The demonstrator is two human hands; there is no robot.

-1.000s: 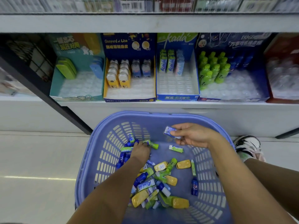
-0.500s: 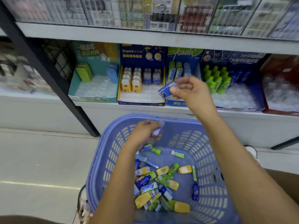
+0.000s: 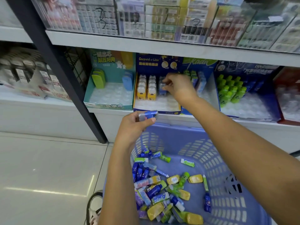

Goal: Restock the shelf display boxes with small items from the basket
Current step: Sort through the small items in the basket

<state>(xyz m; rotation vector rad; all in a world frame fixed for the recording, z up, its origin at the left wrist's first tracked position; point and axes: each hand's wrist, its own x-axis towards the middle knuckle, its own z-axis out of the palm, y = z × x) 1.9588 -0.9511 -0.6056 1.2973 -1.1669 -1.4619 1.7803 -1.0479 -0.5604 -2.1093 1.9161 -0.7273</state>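
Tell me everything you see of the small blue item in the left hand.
The small blue item is a short, rounded piece, plastic by its look, blue with a clear greyish end on its left. It lies about level, pinched in the fingertips of the left hand, just above the far rim of the basket.

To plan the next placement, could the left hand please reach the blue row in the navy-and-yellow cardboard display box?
Probably not yet for the left hand: the right hand occupies the blue row.

Two bare forearms point(image 3: 235, 143) run up to a bare left hand point(image 3: 134, 125) and right hand point(image 3: 178, 86). Low at the frame's edge sits one shoe point(image 3: 95, 208) — a white sneaker with black edging.
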